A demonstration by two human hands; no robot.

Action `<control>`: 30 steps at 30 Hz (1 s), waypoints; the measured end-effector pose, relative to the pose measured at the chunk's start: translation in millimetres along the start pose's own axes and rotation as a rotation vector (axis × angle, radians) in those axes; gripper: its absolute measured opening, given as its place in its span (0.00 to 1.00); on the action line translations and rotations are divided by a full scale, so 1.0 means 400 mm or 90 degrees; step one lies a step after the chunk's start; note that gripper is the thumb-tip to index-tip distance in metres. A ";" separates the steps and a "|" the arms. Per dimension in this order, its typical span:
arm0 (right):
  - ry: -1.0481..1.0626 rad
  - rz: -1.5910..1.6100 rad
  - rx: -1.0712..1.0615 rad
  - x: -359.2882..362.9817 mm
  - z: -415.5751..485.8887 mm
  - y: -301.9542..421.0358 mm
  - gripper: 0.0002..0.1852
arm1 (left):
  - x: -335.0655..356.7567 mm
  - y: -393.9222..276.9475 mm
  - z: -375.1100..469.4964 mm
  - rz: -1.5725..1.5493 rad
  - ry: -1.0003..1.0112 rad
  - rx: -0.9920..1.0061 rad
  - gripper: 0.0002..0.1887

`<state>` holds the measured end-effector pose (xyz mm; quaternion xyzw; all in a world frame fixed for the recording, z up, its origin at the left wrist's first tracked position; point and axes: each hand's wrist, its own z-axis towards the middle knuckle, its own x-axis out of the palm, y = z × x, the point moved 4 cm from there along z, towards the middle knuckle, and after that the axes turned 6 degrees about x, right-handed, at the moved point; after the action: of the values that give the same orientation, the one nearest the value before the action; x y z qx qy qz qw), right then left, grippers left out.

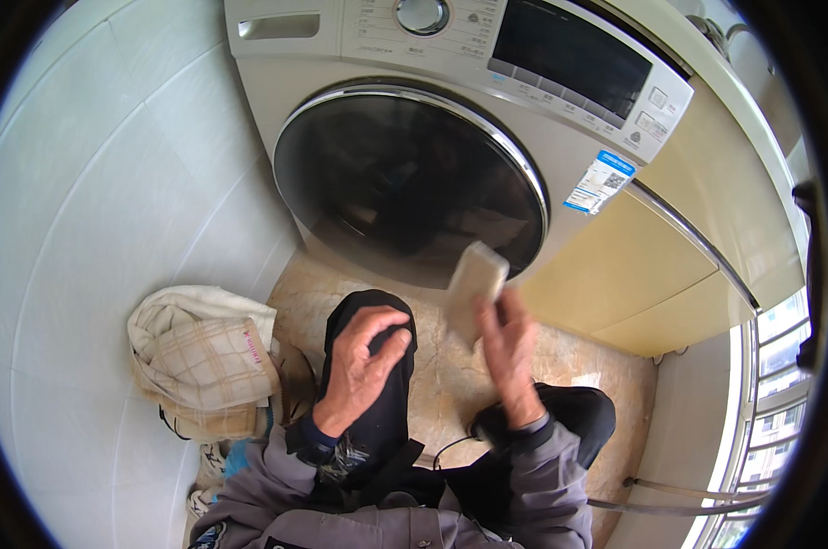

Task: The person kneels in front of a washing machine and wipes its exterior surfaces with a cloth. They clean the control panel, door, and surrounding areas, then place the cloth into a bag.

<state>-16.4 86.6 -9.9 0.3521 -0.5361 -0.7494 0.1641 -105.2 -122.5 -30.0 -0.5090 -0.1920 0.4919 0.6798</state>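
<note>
My right hand grips a pale, flat rectangular object by its right edge. Motion blur hides what it is made of. It is held up before the lower right of the dark round door of a front-loading washing machine; whether it touches the door I cannot tell. Over my left knee is my left hand, thumb and forefinger apart, with nothing seen in it. Left of that knee, a pile of folded towels, cream and checked, lies against the tiled wall.
White tiles rise close on the left. Yellow cabinet doors with a metal rail stand to the right of the machine. A window and metal rods are at the lower right. Marble-patterned flooring shows between my knees.
</note>
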 end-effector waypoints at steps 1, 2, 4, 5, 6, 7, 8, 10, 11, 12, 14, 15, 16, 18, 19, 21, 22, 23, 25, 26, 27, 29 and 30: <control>-0.090 -0.103 -0.072 -0.030 0.049 0.035 0.09 | -0.020 0.012 0.004 0.003 -0.022 -0.020 0.12; -0.152 -0.139 -0.165 -0.059 0.085 0.077 0.09 | -0.035 0.026 0.005 0.023 -0.021 -0.038 0.11; -0.291 -0.207 -0.270 -0.078 0.172 0.141 0.09 | -0.046 0.051 0.006 0.033 -0.011 -0.050 0.11; -0.327 -0.250 -0.329 -0.067 0.206 0.168 0.09 | -0.044 0.061 0.000 0.024 0.004 -0.052 0.11; -0.338 -0.279 -0.368 -0.034 0.234 0.183 0.09 | -0.042 0.071 -0.003 0.016 0.018 -0.054 0.11; -0.353 -0.305 -0.406 0.008 0.251 0.192 0.11 | -0.035 0.080 -0.006 0.048 0.068 -0.051 0.11; -0.336 -0.312 -0.440 0.070 0.261 0.192 0.11 | -0.033 0.083 -0.008 0.045 0.070 -0.026 0.11; -0.250 -0.334 -0.492 0.228 0.250 0.170 0.11 | -0.030 0.091 -0.012 0.016 0.084 -0.024 0.13; -0.181 -0.352 -0.503 0.311 0.239 0.152 0.10 | -0.028 0.097 -0.012 0.017 0.102 -0.045 0.13; -0.041 -0.494 -0.456 0.406 0.218 0.121 0.08 | -0.026 0.100 -0.013 0.018 0.116 -0.058 0.13; 0.220 -0.553 -0.317 0.502 0.214 0.063 0.06 | -0.024 0.103 -0.009 -0.002 0.131 -0.062 0.14; 0.344 -0.491 -0.214 0.522 0.215 0.044 0.07 | -0.027 0.103 -0.007 0.006 0.123 -0.052 0.15; 0.317 -0.434 -0.151 0.502 0.226 0.046 0.08 | -0.029 0.102 -0.003 0.013 0.107 -0.028 0.15; 0.242 -0.284 -0.172 0.424 0.254 0.103 0.09 | -0.032 0.104 -0.001 0.007 0.090 -0.004 0.16; 0.200 -0.226 -0.165 0.375 0.263 0.143 0.09 | -0.031 0.106 0.000 -0.003 0.094 -0.009 0.16; 0.008 -0.076 -0.380 0.276 0.269 0.274 0.10 | -0.030 0.107 -0.005 -0.013 0.122 -0.033 0.16; -0.096 -0.088 -0.492 0.232 0.274 0.338 0.10 | -0.026 0.108 -0.007 -0.015 0.144 -0.047 0.16; -0.174 -0.110 -0.577 0.214 0.279 0.393 0.11 | -0.023 0.107 -0.009 -0.016 0.161 -0.051 0.16; -0.301 -0.197 -0.669 0.203 0.304 0.467 0.12 | -0.014 0.105 -0.011 -0.031 0.187 -0.055 0.18; -0.287 -0.197 -0.717 0.239 0.318 0.480 0.13 | -0.010 0.103 -0.010 -0.027 0.188 -0.050 0.18; -0.282 -0.266 -0.772 0.297 0.342 0.486 0.08 | -0.006 0.104 -0.009 -0.025 0.188 -0.044 0.18; -0.106 -0.472 -0.740 0.430 0.339 0.420 0.03 | -0.006 0.109 -0.008 -0.033 0.179 -0.051 0.18; 0.011 -0.468 -0.825 0.468 0.310 0.370 0.05 | -0.008 0.113 -0.008 -0.037 0.174 -0.051 0.17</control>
<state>-253.9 0.3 82.4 0.3473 0.1666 -0.9192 0.0816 -125.6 -127.0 -70.3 -0.5924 -0.1320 0.3897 0.6927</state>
